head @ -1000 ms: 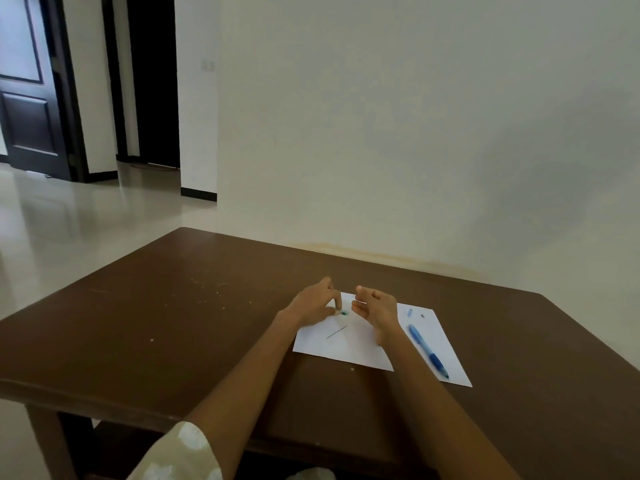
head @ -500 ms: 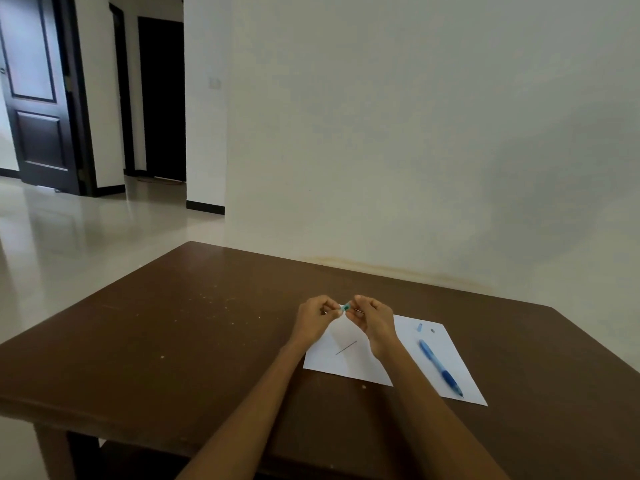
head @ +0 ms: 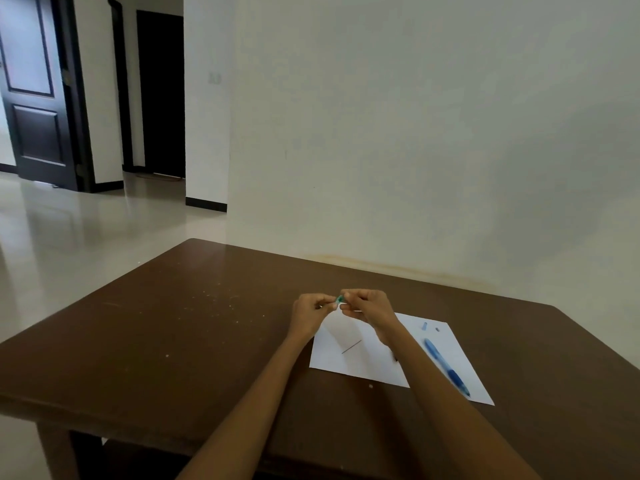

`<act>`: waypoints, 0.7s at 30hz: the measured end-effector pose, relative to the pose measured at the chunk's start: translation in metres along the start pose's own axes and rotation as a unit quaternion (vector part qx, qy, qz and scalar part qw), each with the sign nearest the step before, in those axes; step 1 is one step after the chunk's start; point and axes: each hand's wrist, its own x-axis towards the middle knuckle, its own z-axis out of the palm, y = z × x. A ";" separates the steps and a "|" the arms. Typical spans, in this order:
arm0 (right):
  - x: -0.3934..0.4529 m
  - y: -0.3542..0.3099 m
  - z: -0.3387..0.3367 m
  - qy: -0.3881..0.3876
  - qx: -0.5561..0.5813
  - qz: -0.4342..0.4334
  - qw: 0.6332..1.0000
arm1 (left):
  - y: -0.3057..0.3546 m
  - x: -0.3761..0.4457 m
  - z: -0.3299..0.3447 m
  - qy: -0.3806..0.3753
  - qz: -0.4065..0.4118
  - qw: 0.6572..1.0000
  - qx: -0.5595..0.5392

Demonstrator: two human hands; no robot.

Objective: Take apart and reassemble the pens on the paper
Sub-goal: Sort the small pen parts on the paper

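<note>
My left hand [head: 310, 311] is above the table [head: 180, 327], at the far left corner of the paper [head: 349, 362]. Its fingers are curled and they pinch a small green part [head: 339, 299] from the 9 o'clock side. My right hand [head: 369, 306] meets it from 3 o'clock, and its fingertips pinch the same part, so the two hands touch there. The part is too small to say which piece of a pen it is. On the paper, at 6 o'clock from the hands, lies a thin refill [head: 351, 346], slanted. Further right, at about 4 o'clock from my right hand, the blue pen [head: 446, 367] lies on the paper, beside my forearm. Two tiny pieces [head: 424, 326] lie near the far edge, at 12 o'clock from the pen.
</note>
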 end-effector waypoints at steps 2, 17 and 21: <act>0.006 0.001 -0.003 0.042 -0.005 0.005 0.999 | 0.001 0.002 -0.003 0.011 -0.013 1.000 -0.011; 0.047 0.013 0.034 0.003 -0.476 -0.011 0.879 | -0.007 0.024 -0.005 0.048 -0.089 0.989 -0.107; 0.052 0.015 0.036 0.021 -0.473 -0.004 0.881 | -0.007 0.022 -0.004 0.034 -0.081 0.991 -0.106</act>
